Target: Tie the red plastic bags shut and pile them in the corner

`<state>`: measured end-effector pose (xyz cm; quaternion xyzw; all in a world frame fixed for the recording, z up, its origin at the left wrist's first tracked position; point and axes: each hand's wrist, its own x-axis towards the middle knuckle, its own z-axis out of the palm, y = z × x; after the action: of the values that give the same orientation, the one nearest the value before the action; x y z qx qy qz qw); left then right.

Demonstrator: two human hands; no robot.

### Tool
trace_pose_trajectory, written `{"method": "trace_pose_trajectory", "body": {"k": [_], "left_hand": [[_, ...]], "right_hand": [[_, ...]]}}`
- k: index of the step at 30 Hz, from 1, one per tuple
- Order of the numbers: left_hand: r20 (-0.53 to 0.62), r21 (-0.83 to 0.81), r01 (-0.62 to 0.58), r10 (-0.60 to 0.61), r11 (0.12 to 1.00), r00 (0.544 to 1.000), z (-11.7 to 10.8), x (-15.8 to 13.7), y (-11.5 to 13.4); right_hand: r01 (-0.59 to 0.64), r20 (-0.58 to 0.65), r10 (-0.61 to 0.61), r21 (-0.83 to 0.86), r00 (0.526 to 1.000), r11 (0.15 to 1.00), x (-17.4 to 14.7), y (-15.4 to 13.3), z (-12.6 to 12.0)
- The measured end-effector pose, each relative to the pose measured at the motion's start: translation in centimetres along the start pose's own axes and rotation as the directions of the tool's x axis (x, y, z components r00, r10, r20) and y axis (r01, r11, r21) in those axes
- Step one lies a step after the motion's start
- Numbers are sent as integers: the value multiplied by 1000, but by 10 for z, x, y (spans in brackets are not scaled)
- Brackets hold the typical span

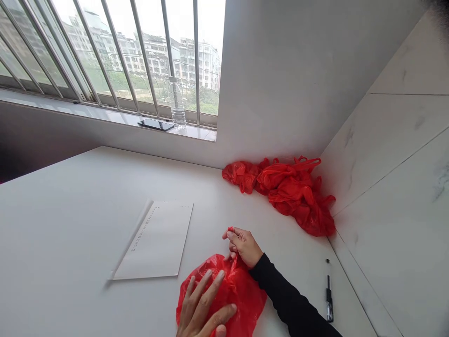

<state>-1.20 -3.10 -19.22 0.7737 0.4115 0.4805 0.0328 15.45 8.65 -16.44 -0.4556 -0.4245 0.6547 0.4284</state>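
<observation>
Pinching the gathered top of a red plastic bag [247, 295], R hand [247, 247] has thumb + index closed tog., w/ a small red tip poking out betw. them; other fingers curl in below, next to the twisted neck. Black sleeve [293, 302] runs from R wrist to bottom edge of view. L hand [203, 306] is open, fingers spread apart over the near L part of the bag, back of hand up, no grip visible; can't tell how hard it presses, if at all. Bag sits on white table [70, 224], bottom ctr. of view, puffed out a bit, neck pointing up to R hand; contents can't be made out.

L of bag, just beyond it: open notebook [157, 248], mostly blank page w/ a line of small writing along its L side, too small to read. R side, near table edge: pen [329, 299], blk., lying roughly lengthwise. Far R corner: heap of red bags [291, 192], crumpled, up against wall [280, 61] + marble-look panel [403, 187]. Windowsill [115, 115] above table, back L, has phone [155, 124] lying flat, & clear bottle [177, 105] upright just beside it. Behind: metal bars [197, 61], w/ bldgs. [209, 68] + greenery outside.
</observation>
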Motion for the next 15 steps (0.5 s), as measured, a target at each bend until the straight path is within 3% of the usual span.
{"method": "trace_pose_trajectory", "body": {"k": [6, 9, 11, 13, 15], "left_hand": [[208, 74, -111, 93, 991, 974, -15, 32, -2], [270, 112, 59, -87, 992, 959, -15, 46, 0], [356, 121, 187, -219, 975, 908, -19, 50, 9], [443, 124, 317, -339, 940, 830, -26, 51, 21], [479, 85, 410, -398, 908, 782, -37, 52, 31]], "right_hand": [[10, -14, -9, 61, 1000, 998, 11, -1, -18], [18, -8, -17, 101, 1000, 995, 9, -1, -20], [4, 17, -6, 136, 1000, 991, 0, 1, -18], [-22, 36, 16, 181, 999, 983, -13, 5, -22], [-60, -45, 71, 207, 997, 976, -19, 11, -32]]}}
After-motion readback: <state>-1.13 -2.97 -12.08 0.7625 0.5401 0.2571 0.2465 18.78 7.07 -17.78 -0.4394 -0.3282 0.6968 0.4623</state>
